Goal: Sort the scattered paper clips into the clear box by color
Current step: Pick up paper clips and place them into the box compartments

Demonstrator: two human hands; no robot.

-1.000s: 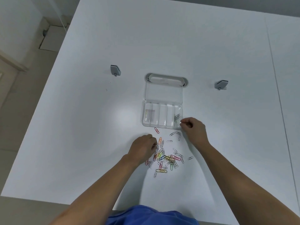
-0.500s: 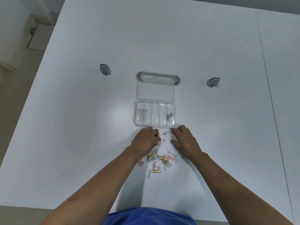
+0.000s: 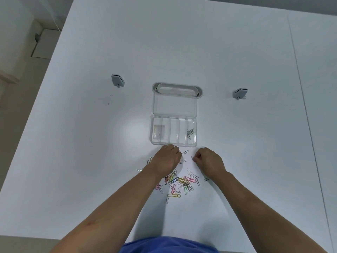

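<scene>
The clear box point(image 3: 195, 143) stands open on the white table, its lid point(image 3: 175, 105) folded back. Its rightmost compartment holds a few silver clips point(image 3: 190, 133); a label shows in the leftmost. Just in front of the box lies a scattered pile of colored and silver paper clips point(image 3: 180, 181). My left hand point(image 3: 166, 160) rests palm down between pile and box, fingers curled under; whether it holds a clip is hidden. My right hand point(image 3: 209, 161) pinches a silver clip point(image 3: 192, 157) at its fingertips. Loose silver clips point(image 3: 185, 152) lie between the hands.
Two small grey fittings point(image 3: 117, 80) point(image 3: 239, 93) sit on the table point(image 3: 91, 161) left and right of the box. A grey oval cable slot point(image 3: 200, 91) lies behind the lid. The table's left edge drops to the floor point(image 3: 16, 88).
My right hand came back from the box's right compartment to the table before the box. My left hand moved forward from the pile toward the box front.
</scene>
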